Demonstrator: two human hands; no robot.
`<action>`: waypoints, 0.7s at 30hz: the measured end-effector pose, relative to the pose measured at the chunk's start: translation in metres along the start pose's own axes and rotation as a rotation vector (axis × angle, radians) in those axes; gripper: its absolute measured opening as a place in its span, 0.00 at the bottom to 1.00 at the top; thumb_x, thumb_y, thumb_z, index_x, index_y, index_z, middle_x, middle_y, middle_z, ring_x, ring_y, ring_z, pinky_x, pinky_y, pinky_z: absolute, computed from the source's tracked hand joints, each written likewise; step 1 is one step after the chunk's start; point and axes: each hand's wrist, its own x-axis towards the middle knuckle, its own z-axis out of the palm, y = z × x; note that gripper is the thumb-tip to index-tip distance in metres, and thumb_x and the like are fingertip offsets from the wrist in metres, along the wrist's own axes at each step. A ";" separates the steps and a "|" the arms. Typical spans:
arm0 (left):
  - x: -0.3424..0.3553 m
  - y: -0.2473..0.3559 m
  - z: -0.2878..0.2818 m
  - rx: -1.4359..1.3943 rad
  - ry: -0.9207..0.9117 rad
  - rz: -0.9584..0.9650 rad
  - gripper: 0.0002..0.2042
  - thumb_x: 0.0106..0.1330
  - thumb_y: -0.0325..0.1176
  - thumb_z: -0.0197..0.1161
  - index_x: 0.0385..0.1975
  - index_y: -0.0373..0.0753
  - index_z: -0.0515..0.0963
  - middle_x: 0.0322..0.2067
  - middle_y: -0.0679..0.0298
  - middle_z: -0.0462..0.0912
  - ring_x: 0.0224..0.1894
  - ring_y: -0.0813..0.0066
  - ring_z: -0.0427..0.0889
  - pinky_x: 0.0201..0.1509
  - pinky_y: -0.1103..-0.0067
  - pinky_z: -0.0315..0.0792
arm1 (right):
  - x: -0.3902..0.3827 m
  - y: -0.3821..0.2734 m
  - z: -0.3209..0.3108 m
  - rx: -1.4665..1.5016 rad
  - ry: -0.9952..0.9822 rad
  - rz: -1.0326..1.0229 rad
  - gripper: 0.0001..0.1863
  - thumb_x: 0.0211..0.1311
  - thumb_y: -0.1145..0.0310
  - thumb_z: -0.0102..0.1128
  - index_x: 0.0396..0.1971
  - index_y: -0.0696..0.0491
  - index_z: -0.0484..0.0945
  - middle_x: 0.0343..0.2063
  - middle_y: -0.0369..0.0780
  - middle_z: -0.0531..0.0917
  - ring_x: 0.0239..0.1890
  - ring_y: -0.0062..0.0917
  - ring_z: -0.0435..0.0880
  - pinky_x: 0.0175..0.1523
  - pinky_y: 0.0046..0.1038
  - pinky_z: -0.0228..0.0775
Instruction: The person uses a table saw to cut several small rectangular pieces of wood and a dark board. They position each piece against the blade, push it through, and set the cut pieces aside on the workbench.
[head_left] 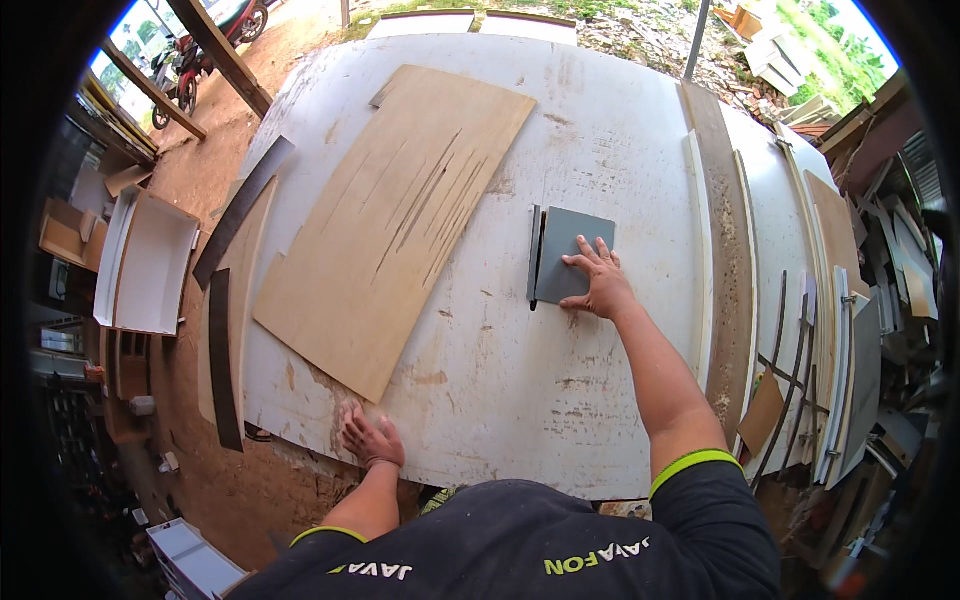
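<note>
A small grey rectangular panel (pixel 572 226) lies on the white worktable (pixel 480 400), right of the middle. My right hand (pixel 600 282) rests on its right part, fingers spread over the top and thumb near the closer edge. Along the panel's left side runs a narrow grey strip (pixel 535 255), with a dark gap between the two. Near the table's front edge, my left hand (pixel 372 437) lies with fingers apart and holds nothing. Just beyond it is the near corner of a large plywood sheet (pixel 370 210), which lies slanted and has dark streaks on its face.
Dark curved strips (pixel 226 360) lie at the table's left edge. Long boards (pixel 730 250) and thin dark strips (pixel 785 350) line the right side. A white open box (pixel 150 260) stands beyond the left edge. Wood offcuts (pixel 905 260) are piled at far right; motorbikes (pixel 200 55) stand behind posts.
</note>
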 end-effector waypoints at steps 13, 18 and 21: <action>0.000 0.002 -0.004 -0.020 -0.005 -0.015 0.37 0.66 0.44 0.59 0.74 0.37 0.59 0.74 0.50 0.58 0.78 0.52 0.52 0.79 0.52 0.43 | -0.036 0.053 -0.014 -0.011 -0.018 0.210 0.54 0.39 0.34 0.81 0.71 0.30 0.69 0.82 0.34 0.51 0.83 0.41 0.43 0.83 0.45 0.44; -0.001 0.003 -0.006 -0.054 0.035 0.005 0.37 0.66 0.45 0.58 0.74 0.38 0.60 0.74 0.51 0.58 0.78 0.52 0.53 0.79 0.52 0.43 | -0.113 0.049 0.010 -0.002 -0.036 0.275 0.54 0.40 0.32 0.80 0.72 0.31 0.69 0.82 0.35 0.50 0.83 0.41 0.43 0.83 0.48 0.43; 0.000 0.004 -0.007 -0.059 0.017 -0.019 0.37 0.66 0.46 0.58 0.74 0.39 0.59 0.75 0.52 0.58 0.79 0.53 0.53 0.79 0.52 0.43 | -0.166 0.031 0.035 0.020 -0.029 0.265 0.53 0.42 0.33 0.79 0.71 0.31 0.69 0.82 0.36 0.51 0.83 0.41 0.43 0.83 0.49 0.42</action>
